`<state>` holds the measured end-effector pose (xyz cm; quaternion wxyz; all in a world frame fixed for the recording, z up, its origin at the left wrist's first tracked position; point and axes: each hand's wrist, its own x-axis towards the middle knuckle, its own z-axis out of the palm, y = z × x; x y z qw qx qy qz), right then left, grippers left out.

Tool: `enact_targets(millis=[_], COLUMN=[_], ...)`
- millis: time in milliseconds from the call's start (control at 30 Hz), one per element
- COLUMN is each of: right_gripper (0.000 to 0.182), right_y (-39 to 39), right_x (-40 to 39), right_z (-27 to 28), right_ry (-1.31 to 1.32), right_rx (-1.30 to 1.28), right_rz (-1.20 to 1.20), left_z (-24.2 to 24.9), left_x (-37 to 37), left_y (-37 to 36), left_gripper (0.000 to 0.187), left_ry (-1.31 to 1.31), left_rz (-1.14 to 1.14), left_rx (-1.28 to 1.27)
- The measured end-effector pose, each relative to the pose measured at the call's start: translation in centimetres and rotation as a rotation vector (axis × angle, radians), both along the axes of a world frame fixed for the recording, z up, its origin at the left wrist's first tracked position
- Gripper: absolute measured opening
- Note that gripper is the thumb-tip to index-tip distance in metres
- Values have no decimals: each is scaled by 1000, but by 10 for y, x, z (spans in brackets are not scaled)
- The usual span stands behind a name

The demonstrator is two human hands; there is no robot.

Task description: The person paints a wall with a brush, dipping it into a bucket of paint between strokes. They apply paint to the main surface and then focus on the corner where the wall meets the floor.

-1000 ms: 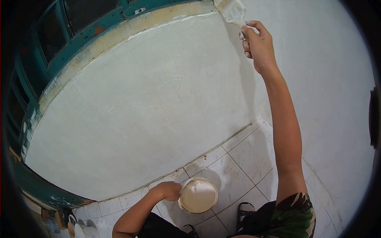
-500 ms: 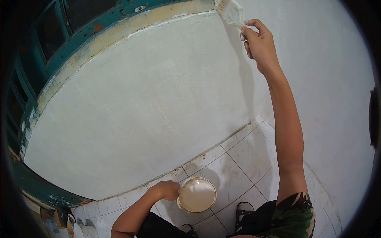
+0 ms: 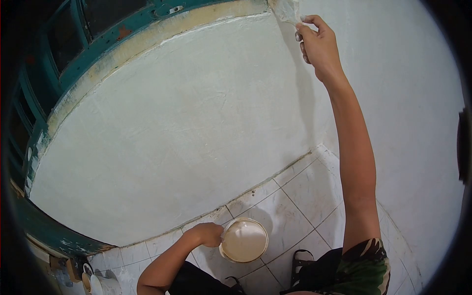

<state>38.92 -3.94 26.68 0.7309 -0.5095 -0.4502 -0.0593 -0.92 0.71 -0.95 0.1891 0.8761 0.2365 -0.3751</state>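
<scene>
- Pale wall (image 3: 177, 128), tiled floor (image 3: 302, 194).
- Right grip (image 3: 319, 46) pinches brush (image 3: 287, 11) (bristles partly cropped).
- Left grip (image 3: 210, 235) clasps pail (image 3: 224, 254).
- Step: wall-brushing, apparently; next stroke calls for steady angle.

Two bare hands (image 3: 211, 235) (image 3: 320, 50), one whitish flat brush (image 3: 287, 11), one round cream bucket (image 3: 244, 261), two black strapped sandals (image 3: 236, 283) (image 3: 296, 264), one camouflage-patterned sleeve (image 3: 365, 263), two white painted walls (image 3: 172, 128) (image 3: 408, 108).

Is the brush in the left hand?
No, the right hand holds the brush, while the left hand grips the bucket.
</scene>
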Motion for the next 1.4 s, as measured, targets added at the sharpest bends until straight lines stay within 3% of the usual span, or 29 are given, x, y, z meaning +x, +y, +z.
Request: enact_targets(millis=[167,267,433,567,1067,1167,1233,1400], right_gripper=[30,29,28,28,29,28,29,34], right_y=[-10,-26,-31,-18,-33,-38,-36,-3], right_x=[-1,-10,-15,-10,-11,-12,-14,-2], right_z=[-19,-17,7,13,-31,-25,-21,-55], right_ry=[-27,91,56,103,130,46,-172,-373], right_rx=[-49,-156,36,39,-213,-169,-90,-11], right_rz=[-36,20,38,92,89,-24,-327,-432], left_z=[2,2,4,5,1,2,1,11], left_x=[2,2,3,4,2,1,1,4], left_y=[-1,-2,-2,-2,0,1,0,-5], left_gripper=[39,40,40,40,40,41,40,38], left_ry=[28,17,14,20,12,-3,-15,-15], left_rz=[4,5,-4,8,-10,-7,-8,-2], left_rx=[0,-4,16,-1,6,6,-1,7])
